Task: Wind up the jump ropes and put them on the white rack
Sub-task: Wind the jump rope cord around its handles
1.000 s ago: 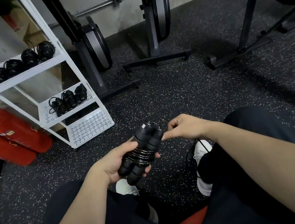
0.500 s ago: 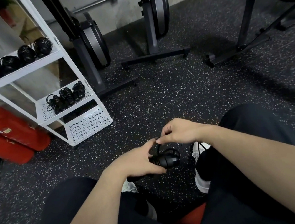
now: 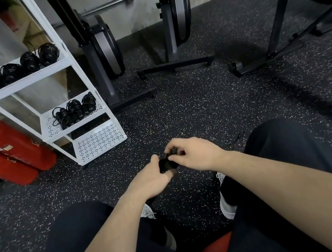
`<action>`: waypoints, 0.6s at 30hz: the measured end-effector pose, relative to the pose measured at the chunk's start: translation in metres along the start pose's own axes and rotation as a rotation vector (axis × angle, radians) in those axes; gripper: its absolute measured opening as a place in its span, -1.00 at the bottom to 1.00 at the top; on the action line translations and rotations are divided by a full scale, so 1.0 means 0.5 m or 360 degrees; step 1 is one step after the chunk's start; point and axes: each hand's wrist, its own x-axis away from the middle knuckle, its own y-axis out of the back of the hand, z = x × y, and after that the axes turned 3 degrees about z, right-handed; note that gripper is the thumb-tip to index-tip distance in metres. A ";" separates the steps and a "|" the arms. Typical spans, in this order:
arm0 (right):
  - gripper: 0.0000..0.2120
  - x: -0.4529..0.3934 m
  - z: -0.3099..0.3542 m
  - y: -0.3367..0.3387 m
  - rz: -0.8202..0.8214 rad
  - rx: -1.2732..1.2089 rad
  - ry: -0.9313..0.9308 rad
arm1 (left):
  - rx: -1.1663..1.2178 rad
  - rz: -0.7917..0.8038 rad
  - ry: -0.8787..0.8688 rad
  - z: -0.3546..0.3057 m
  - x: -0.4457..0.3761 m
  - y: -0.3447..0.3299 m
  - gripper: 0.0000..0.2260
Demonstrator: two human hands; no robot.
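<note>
A black wound jump rope [image 3: 166,163] sits between my two hands, low over the speckled floor, mostly hidden by them. My left hand [image 3: 150,178] grips the bundle from below and the left. My right hand [image 3: 195,153] pinches its top end with thumb and fingers. The white rack [image 3: 79,83] stands at the left. Several wound black ropes [image 3: 19,68] lie on its upper shelf and three more ropes [image 3: 74,111] on the middle shelf. The perforated bottom shelf [image 3: 99,140] holds nothing.
Two red fire extinguishers [image 3: 8,150] lie left of the rack. Two rowing machines [image 3: 103,48] stand against the wall, and a black equipment frame [image 3: 274,41] is at the right. My knees, white shoes [image 3: 226,203] and a red seat [image 3: 214,249] are below.
The bundle went from upright and plainly visible in my left hand to lower and tilted away, now largely covered by both hands. My view moved slightly closer to the rack.
</note>
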 end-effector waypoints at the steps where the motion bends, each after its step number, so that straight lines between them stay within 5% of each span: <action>1: -0.77 -0.001 0.001 0.002 -0.0027 -0.0050 -0.0044 | 0.0043 -0.0063 0.0012 -0.002 0.001 0.001 -0.69; 7: -0.58 0.007 -0.001 0.020 0.0177 -0.0285 -0.0160 | 0.0427 -0.0292 0.0126 0.000 -0.007 0.014 -0.69; 18: -0.72 0.008 -0.014 0.044 0.0138 -0.0510 -0.0050 | 0.1633 0.0028 0.0129 0.005 0.006 0.031 -0.70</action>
